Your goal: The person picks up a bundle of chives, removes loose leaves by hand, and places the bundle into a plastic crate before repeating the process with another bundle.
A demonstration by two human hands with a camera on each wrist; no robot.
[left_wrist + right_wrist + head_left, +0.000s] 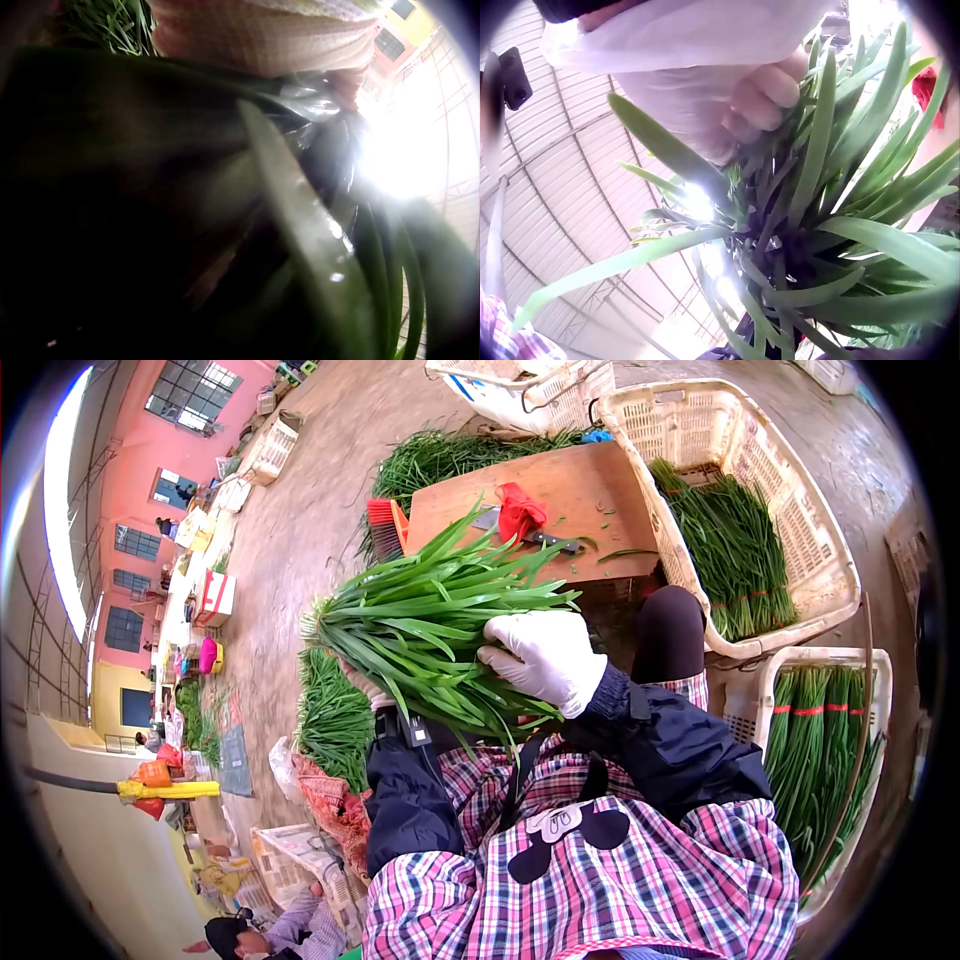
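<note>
A large bunch of flat green leaves [430,610] lies across the front of the body, its pale stem ends at the left and its tips fanned to the right. My left hand [368,688] holds it from beneath, mostly covered by leaves; in the left wrist view the pinkish glove [262,37] is against them. The white-gloved right hand [548,660] has curled fingers gripping leaves at the bunch's right side. Seen from the right wrist, the bent fingers of that hand [705,97] press into the leaves [802,217].
Beyond the bunch, a wooden board [590,490] carries a knife [555,543] and red cloth [519,511], with a red brush [386,525] beside it. Crates [815,550] of tied greens stand at the right. Loose greens [335,720] lie left of the lap.
</note>
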